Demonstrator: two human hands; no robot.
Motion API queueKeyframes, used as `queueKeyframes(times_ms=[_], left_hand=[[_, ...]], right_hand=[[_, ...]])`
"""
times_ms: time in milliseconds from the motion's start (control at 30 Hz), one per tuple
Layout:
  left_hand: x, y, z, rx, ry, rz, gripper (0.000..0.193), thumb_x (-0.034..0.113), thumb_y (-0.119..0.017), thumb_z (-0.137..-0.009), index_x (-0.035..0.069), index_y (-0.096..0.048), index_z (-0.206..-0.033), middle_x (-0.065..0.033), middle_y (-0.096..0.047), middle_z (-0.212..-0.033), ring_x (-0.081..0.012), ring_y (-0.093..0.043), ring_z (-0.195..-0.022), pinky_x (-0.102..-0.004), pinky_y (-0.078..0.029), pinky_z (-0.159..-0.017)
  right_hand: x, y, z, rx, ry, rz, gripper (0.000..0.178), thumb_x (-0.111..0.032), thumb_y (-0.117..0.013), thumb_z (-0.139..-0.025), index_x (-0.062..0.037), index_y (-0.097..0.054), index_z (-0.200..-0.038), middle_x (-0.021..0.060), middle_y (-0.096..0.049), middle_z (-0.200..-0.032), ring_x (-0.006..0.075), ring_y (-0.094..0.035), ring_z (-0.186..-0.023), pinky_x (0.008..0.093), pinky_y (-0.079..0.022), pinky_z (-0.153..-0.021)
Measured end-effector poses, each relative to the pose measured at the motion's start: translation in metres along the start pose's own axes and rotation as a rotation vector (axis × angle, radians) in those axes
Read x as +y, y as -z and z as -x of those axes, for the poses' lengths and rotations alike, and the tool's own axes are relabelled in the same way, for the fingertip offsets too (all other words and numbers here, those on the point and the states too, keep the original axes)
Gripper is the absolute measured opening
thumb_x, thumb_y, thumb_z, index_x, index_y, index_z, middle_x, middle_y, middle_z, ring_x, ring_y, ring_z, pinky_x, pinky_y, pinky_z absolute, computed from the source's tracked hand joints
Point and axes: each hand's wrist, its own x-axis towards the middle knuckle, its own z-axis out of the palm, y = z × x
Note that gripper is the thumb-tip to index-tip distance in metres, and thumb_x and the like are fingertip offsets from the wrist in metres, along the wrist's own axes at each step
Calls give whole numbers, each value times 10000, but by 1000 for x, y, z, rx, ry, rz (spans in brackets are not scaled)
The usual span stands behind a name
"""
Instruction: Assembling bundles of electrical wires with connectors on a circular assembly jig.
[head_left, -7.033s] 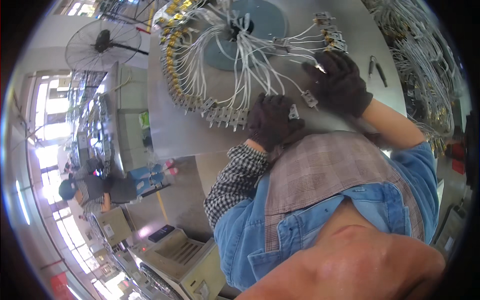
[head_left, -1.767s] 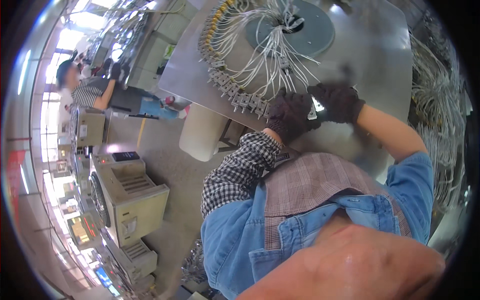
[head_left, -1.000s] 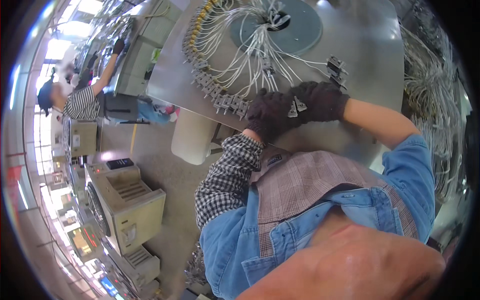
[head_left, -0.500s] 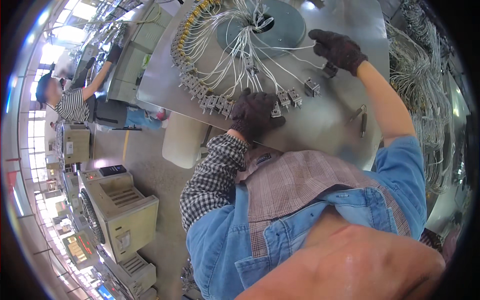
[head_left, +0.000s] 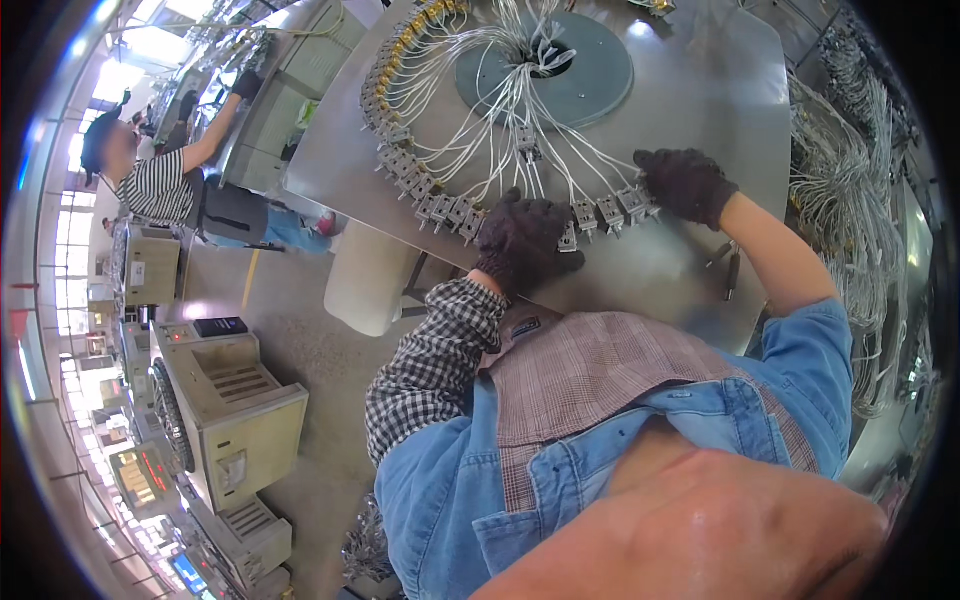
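Observation:
White cables fan out from a round grey disc on a metal table. Small metal blocks end these cables and stand in a curved row. My left hand, in a dark glove, is curled at the row's near side. One metal block shows between its thumb and fingers. My right hand, also gloved, is closed at the right end of the row. Its fingers are on the endmost block, which they partly cover. Another block sits inside the curve, on the cables.
A small dark-handled tool lies on the metal table, right of my hands. Bundles of silvery cables hang beyond the right edge. A stool stands at the left. Further left are machines and a person at another bench.
My right hand has moved down and slightly left, bringing its cable's block to the row's right end. My left hand stays by its block. The view has shifted slightly.

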Motion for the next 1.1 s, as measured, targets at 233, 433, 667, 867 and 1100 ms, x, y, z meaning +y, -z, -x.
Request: queueKeyframes(times_ms=[233,433,667,867,1100], left_hand=[[2,1,0,-71,30,-33,709,566,-656,-774,42,-576,-1244,-191,-654,-1182,-324,-600,-1164,-481,-301,-1132],[5,3,0,-94,54,-38,779,607,-635,-771,33,-542,-1288,-207,-626,-1238,-347,-570,-1207,-493,-255,-1161],[1,-1,0,-83,56,-1,878,646,-706,-690,48,-538,-1310,-194,-620,-1237,-328,-566,-1212,-488,-264,-1160],[5,3,-7,-209,69,-54,933,666,-630,-746,-2,-464,-1375,-211,-593,-1292,-337,-543,-1246,-485,-215,-1184],[3,6,-3,-141,14,-54,990,702,-646,-721,-9,-459,-1384,-208,-579,-1310,-326,-534,-1256,-480,-216,-1184]], right_hand=[[-15,4,-1,-161,89,27,431,-204,-493,-916,-69,-504,-1325,204,-641,-1131,366,-650,-1010,473,-518,-879],[-8,14,22,-74,364,-422,805,-408,-697,-819,-35,-389,-1462,220,-454,-1444,346,-497,-1297,416,-406,-1090],[-8,1,-2,-77,255,-236,869,-579,-784,-671,-19,-525,-1283,175,-550,-1249,394,-609,-1041,445,-507,-900],[-10,-2,-3,-25,271,-226,812,-607,-791,-640,-38,-569,-1174,161,-583,-1131,384,-634,-943,440,-527,-821],[-20,32,-25,-329,181,-148,811,-495,-866,-560,-78,-579,-1194,150,-586,-1133,370,-632,-975,450,-512,-871]])
